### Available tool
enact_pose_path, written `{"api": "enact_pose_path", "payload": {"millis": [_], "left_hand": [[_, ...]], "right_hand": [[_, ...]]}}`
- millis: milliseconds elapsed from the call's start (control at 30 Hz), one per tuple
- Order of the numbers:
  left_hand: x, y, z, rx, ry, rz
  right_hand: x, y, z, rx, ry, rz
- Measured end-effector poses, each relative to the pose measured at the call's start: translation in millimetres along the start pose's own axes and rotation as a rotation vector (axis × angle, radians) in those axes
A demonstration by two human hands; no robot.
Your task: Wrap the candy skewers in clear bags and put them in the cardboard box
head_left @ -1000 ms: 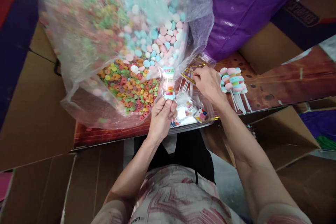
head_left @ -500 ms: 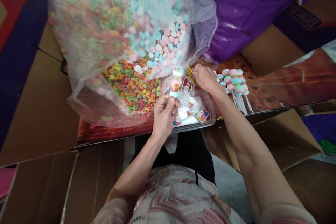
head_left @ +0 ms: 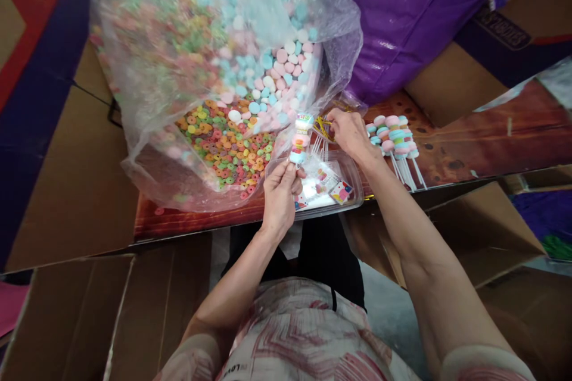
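My left hand (head_left: 280,190) is closed around the lower end of a candy skewer (head_left: 300,141), holding it upright. The skewer stacks pink, blue and white marshmallows with coloured rings, and a clear printed wrapper seems to cover it. Just right of it, my right hand (head_left: 348,131) has its fingertips pinched at a bunch of gold twist ties (head_left: 322,126); the fingers partly hide what they grip. Below the hands sits a clear plastic tray (head_left: 357,190) with printed wrappers (head_left: 340,191) in it. White sticks (head_left: 318,146) lie behind the tray.
A large clear bag (head_left: 147,169) spreads over the left, with colourful candy rings (head_left: 227,149) and pastel marshmallows (head_left: 281,74). Finished skewers (head_left: 397,137) lie in a pile on the wooden-patterned table (head_left: 473,137). A purple bag (head_left: 402,18) and cardboard boxes (head_left: 487,232) stand around.
The view has shifted slightly. My right hand's fingers have moved a little among the gold twist ties. My left hand keeps holding the skewer in place.
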State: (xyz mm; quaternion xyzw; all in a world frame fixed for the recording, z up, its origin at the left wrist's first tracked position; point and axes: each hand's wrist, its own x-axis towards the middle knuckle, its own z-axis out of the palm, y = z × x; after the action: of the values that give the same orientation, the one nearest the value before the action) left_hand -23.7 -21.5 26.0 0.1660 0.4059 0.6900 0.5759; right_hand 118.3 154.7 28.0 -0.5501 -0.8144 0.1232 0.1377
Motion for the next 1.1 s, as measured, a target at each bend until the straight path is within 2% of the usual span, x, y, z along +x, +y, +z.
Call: {"api": "enact_pose_path", "payload": {"millis": [100,167,233,300,400,533,633,733,800,900,1000,1100], "left_hand": [[0,-2,-0.7,-0.002,0.017,0.015],[1,-4,-1.2,-0.011,0.034,0.038],[2,-4,-1.4,-0.005,0.041,0.053],[2,-5,-0.4,0.017,0.032,0.050],[0,-6,3.3,0.042,-0.005,0.044],[-8,-8,7.3,0.062,-0.085,0.061],[-13,-10,5.9,0.114,-0.157,0.101],[-15,-13,4.9,0.181,-0.172,0.164],[-15,-13,7.2,0.153,-0.159,0.154],[-15,-6,13.4,0.019,-0.185,-0.029],[-17,9,17.5,-0.093,-0.228,-0.376],[-19,22,18.0,-0.138,-0.212,-0.682]], "right_hand": [[-3,0,-7,-0.002,0.053,0.027],[-12,-2,-15,0.052,0.138,0.044],[-29,-8,-23,0.192,0.231,0.038],[-53,-19,-29,0.423,0.264,0.002],[-94,-40,-27,0.799,0.128,-0.026],[-126,-61,-12,1.118,0.007,0.140],[-132,-64,-7,1.220,0.018,0.257],[-135,-64,-5,1.230,0.063,0.258],[-140,-64,-4,1.229,0.081,0.230],[-149,-65,0,1.254,0.090,0.207],[-157,-62,-3,1.250,0.077,0.153],[-161,-56,-13,1.165,0.054,0.012]]}}
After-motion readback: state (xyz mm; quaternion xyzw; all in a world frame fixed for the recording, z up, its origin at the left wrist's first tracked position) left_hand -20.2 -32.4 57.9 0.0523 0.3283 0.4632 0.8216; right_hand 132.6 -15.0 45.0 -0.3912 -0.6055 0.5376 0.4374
